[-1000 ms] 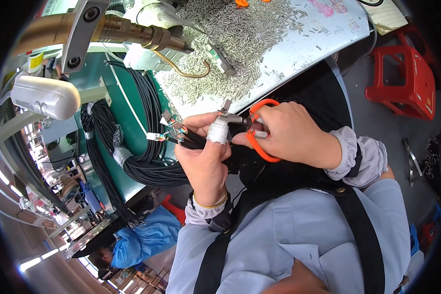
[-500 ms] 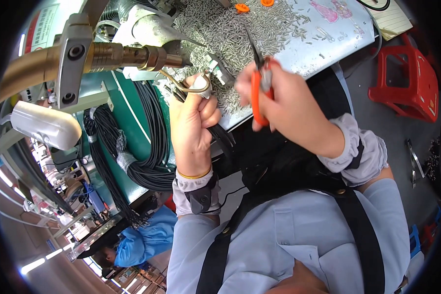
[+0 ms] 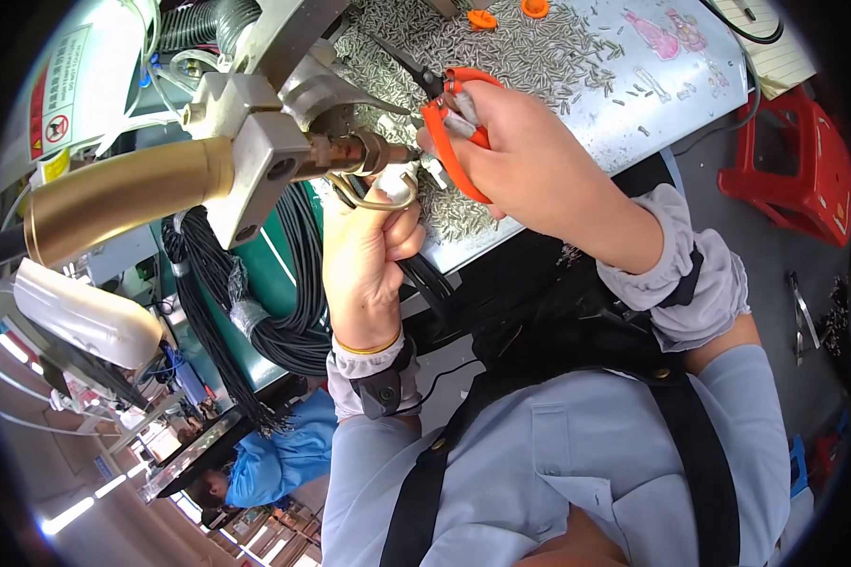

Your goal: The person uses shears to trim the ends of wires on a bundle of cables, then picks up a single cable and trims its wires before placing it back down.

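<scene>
My left hand (image 3: 369, 250) is closed around a bundle of thin black cables (image 3: 427, 276), which hangs out below the fist. White wrapping (image 3: 396, 181) covers its thumb, close under a copper-coloured nozzle (image 3: 345, 154). A bent brass-coloured rod (image 3: 388, 203) curves across in front of the thumb. The cable ends at the fingertips are mostly hidden. My right hand (image 3: 515, 151) grips orange-handled scissors (image 3: 452, 156), their dark blades pointing up and left over many small metal pins (image 3: 501, 61). Its fingertips come near the nozzle tip and a small white block (image 3: 435, 172).
A thick brass-coloured tube and its metal clamp (image 3: 255, 170) jut in from the left. Coiled black cables (image 3: 288, 335) lie on the green surface. Two orange caps (image 3: 482, 20) sit among the pins. A red stool (image 3: 792, 170) stands right; a person in blue (image 3: 279, 463) is lower left.
My right hand has moved left and up with the scissors, closer to my left hand and the nozzle. My left hand keeps its grip on the cables. The view has shifted slightly.
</scene>
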`<state>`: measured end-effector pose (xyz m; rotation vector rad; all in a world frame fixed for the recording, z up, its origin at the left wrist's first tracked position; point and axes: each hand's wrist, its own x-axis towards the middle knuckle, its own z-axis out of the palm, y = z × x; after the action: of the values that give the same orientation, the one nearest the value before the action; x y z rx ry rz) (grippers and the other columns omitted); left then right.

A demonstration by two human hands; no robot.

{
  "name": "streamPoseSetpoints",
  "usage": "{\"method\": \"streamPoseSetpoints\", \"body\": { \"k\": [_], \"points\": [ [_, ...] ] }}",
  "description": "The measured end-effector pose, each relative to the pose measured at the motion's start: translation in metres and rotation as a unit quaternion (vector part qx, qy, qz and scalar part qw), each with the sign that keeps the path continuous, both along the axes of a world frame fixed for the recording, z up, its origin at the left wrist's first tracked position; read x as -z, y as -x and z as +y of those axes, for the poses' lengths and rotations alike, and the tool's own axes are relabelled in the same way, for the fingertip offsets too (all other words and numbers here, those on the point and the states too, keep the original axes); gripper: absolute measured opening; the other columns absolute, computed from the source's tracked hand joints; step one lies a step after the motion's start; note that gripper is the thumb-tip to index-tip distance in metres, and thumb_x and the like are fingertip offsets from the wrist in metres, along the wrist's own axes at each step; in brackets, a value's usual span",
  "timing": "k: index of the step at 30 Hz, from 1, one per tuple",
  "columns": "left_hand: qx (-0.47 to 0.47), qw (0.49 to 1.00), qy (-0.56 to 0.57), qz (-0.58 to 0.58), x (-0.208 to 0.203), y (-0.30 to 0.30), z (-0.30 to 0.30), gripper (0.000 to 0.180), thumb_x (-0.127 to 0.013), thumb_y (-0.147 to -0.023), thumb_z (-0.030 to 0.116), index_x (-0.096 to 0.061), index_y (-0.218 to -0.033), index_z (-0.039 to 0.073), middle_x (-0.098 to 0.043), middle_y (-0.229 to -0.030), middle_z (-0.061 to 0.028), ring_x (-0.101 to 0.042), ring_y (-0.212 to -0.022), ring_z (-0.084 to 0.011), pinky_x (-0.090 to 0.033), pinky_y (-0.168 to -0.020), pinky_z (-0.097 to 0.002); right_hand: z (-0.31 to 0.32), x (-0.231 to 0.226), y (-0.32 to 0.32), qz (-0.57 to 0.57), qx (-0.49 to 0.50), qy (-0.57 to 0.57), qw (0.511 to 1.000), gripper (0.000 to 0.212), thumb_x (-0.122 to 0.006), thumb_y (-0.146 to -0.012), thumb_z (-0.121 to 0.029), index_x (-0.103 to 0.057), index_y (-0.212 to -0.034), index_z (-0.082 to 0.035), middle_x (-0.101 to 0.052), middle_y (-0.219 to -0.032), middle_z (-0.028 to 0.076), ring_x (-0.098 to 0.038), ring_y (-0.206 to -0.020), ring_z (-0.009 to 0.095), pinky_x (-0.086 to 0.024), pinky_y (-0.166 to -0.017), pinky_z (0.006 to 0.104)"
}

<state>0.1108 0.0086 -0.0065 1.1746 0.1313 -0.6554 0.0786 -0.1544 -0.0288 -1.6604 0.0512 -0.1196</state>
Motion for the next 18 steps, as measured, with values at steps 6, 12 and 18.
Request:
{"method": "streamPoseSetpoints", "body": {
  "k": [6, 12, 18],
  "points": [
    [-0.011, 1.000, 0.009, -0.008, 0.000, 0.003, -0.003, 0.008, -0.053, -0.081, 0.005, -0.048, -0.087, 0.003, -0.037, -0.057, 0.0026, -0.025, -0.040, -0.0029, -0.018, -0.035, -0.0176, 0.000, 0.002, 0.000, -0.013, 0.003, 0.011, 1.000, 0.017, -0.050, -0.086, -0.018, -0.047, -0.080, -0.002, -0.044, -0.055, -0.001, -0.043, -0.042, 0.006, -0.037, -0.038, 0.0208],
    [0.002, 0.999, -0.019, -0.030, -0.002, 0.002, -0.005, 0.010, -0.054, -0.081, 0.005, -0.048, -0.088, 0.003, -0.038, -0.057, 0.0026, -0.025, -0.040, -0.0026, -0.018, -0.035, -0.0176, 0.001, 0.001, 0.002, -0.032, 0.011, 0.021, 0.999, 0.017, -0.050, -0.086, -0.018, -0.048, -0.080, -0.003, -0.044, -0.055, -0.002, -0.042, -0.041, 0.005, -0.035, -0.037, 0.0198],
    [-0.010, 0.999, 0.032, -0.018, -0.004, 0.022, -0.002, 0.010, -0.054, -0.080, 0.004, -0.049, -0.089, 0.002, -0.038, -0.056, 0.0025, -0.025, -0.039, -0.0026, -0.019, -0.035, -0.0177, 0.001, -0.008, 0.022, 0.051, -0.059, -0.165, 0.983, 0.017, -0.050, -0.086, -0.019, -0.049, -0.082, -0.003, -0.045, -0.055, -0.003, -0.041, -0.041, 0.004, -0.034, -0.037, 0.0186]
  ]
}}
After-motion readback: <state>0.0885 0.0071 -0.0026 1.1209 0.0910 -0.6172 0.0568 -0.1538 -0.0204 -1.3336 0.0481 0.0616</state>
